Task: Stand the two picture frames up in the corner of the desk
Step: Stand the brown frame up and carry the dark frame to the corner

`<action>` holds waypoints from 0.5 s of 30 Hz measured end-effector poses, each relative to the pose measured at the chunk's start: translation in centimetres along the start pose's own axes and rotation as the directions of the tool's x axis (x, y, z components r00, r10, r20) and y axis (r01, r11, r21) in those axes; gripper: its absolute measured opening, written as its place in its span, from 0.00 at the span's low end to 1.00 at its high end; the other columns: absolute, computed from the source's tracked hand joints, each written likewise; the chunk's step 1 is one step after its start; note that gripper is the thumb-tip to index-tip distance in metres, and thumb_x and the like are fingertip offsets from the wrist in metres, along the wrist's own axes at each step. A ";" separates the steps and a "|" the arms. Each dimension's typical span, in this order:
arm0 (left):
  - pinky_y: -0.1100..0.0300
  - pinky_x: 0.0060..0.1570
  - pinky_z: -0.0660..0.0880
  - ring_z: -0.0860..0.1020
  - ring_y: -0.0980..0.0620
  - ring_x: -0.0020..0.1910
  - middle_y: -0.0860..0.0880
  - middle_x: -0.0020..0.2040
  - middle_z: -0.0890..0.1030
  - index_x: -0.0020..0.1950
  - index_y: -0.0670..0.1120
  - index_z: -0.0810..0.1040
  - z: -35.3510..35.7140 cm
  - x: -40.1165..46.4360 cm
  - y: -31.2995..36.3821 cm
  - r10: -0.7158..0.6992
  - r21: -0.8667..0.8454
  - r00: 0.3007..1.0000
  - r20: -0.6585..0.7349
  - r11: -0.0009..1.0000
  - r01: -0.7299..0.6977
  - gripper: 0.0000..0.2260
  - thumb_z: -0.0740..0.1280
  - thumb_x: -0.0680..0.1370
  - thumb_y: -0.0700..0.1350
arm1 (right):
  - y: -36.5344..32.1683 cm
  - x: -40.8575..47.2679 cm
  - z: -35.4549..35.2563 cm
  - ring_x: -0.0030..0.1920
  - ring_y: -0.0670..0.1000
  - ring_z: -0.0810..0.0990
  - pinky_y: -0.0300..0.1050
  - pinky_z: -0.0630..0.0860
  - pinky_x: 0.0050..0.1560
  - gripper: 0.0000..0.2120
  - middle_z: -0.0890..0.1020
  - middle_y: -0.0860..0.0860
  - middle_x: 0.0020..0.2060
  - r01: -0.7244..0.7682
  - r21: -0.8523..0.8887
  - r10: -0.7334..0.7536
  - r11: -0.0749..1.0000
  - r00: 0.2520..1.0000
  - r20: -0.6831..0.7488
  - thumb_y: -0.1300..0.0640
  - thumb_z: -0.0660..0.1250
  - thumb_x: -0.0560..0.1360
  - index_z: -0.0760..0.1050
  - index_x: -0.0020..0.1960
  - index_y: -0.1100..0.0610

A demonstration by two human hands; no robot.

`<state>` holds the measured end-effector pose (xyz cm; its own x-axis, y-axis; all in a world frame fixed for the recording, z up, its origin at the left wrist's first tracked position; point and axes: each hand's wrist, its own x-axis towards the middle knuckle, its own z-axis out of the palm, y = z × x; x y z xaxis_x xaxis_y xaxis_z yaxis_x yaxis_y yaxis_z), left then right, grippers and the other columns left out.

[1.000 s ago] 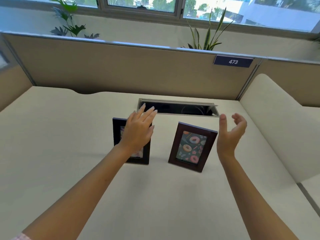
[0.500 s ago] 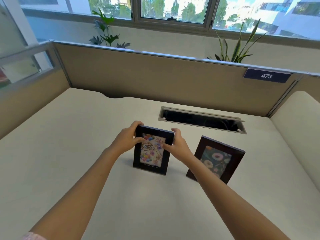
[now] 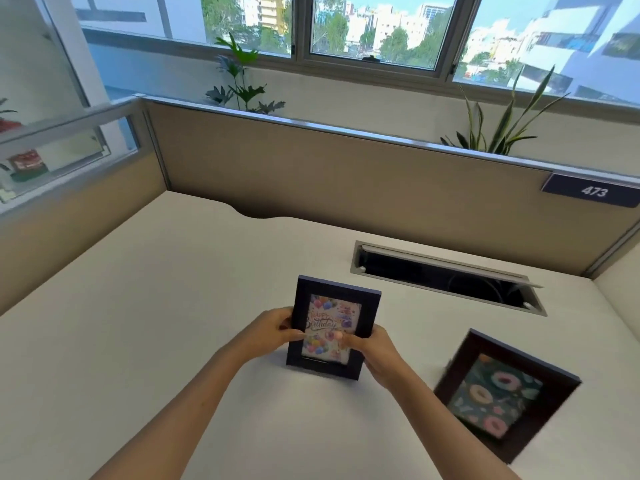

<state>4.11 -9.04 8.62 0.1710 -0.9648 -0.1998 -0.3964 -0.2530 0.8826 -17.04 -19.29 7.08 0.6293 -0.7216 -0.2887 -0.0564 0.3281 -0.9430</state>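
A dark frame with a "Happy Birthday" balloon picture [image 3: 334, 306] stands upright near the middle of the cream desk [image 3: 156, 289]. My left hand [image 3: 273, 332] grips its left edge and my right hand [image 3: 375, 355] grips its lower right side, thumb across the picture. A second dark brown frame with a donut picture [image 3: 502, 393] stands leaning back on the desk to the right, apart from both hands. The desk's far left corner [image 3: 173, 197] lies where the beige partitions meet.
An open cable slot [image 3: 446, 277] is sunk into the desk behind the frames on the right. Beige partition walls [image 3: 329, 174] close the back and left; a "473" sign [image 3: 594, 192] hangs at right. Plants stand behind the partition under the window.
Both hands went from hovering open by the frames to gripping the birthday frame. My view has swung left and up, so the donut frame now sits lower right.
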 end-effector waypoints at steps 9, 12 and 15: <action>0.71 0.43 0.77 0.80 0.59 0.50 0.54 0.51 0.81 0.59 0.50 0.75 -14.7 1.9 -5.1 0.066 -0.014 0.965 -0.255 0.997 -0.072 0.11 0.66 0.77 0.45 | -2.5 11.4 13.8 0.50 0.52 0.85 0.47 0.83 0.43 0.19 0.86 0.52 0.50 0.073 0.089 -0.064 0.993 0.994 -0.093 0.54 0.76 0.65 0.79 0.55 0.55; 0.76 0.40 0.74 0.78 0.65 0.48 0.55 0.51 0.80 0.64 0.49 0.73 -19.7 2.9 -8.1 0.051 -0.035 0.939 -0.340 0.997 -0.068 0.14 0.64 0.78 0.43 | -3.3 16.3 18.6 0.50 0.54 0.85 0.51 0.83 0.46 0.17 0.86 0.52 0.51 0.075 0.090 -0.066 0.993 0.993 -0.093 0.55 0.75 0.68 0.78 0.56 0.55; 0.78 0.45 0.73 0.77 0.62 0.52 0.54 0.55 0.78 0.68 0.49 0.70 -23.2 4.0 -10.5 0.042 -0.031 0.933 -0.357 0.998 -0.056 0.18 0.64 0.78 0.41 | -4.1 20.1 22.1 0.52 0.55 0.84 0.51 0.83 0.47 0.15 0.86 0.52 0.51 0.074 0.107 -0.065 0.992 0.994 -0.082 0.55 0.73 0.69 0.78 0.55 0.54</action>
<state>29.92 -8.58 8.45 0.4651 -0.8852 0.0023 -0.3769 -0.1957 0.9053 12.95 -21.68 8.79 0.5658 -0.7890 -0.2393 0.0731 0.3370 -0.9386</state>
